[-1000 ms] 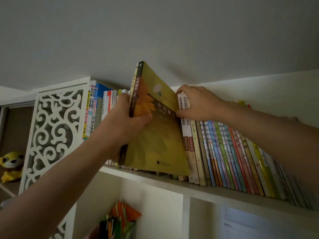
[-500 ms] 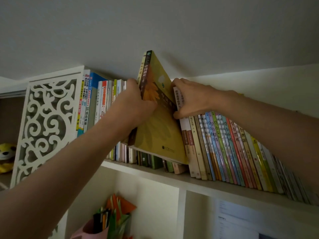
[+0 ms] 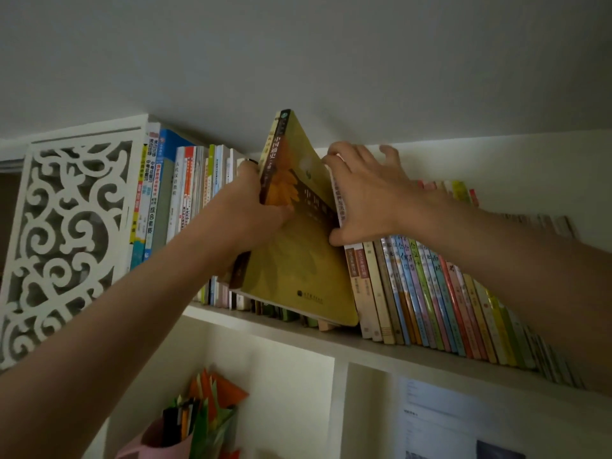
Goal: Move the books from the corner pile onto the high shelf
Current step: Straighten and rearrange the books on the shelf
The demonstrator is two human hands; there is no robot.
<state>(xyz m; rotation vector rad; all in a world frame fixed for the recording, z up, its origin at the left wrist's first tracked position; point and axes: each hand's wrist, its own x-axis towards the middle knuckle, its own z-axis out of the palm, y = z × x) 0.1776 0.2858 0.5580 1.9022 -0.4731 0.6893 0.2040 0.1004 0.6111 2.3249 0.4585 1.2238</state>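
A large yellow book (image 3: 298,260) with a sunflower cover and a dark spine stands tilted on the high white shelf (image 3: 364,349), part way into a gap in the row of books. My left hand (image 3: 245,210) grips its spine, thumb on the cover. My right hand (image 3: 361,197) grips the pale book (image 3: 359,279) just right of the gap, thumb on its spine and fingers spread over the tops of the neighbouring books. The yellow book's top corner reaches almost to the ceiling. The corner pile is out of view.
Upright books (image 3: 185,200) fill the shelf left of the gap, leaning thin books (image 3: 447,303) fill the right. A white fretwork panel (image 3: 66,233) closes the left end. Below hang a pink holder with folded coloured paper (image 3: 202,412) and a printed sheet (image 3: 437,422).
The yellow book has gone up and deeper into the gap. My right hand has slid further over the book tops, its fingers now spread, holding the right-hand books aside.
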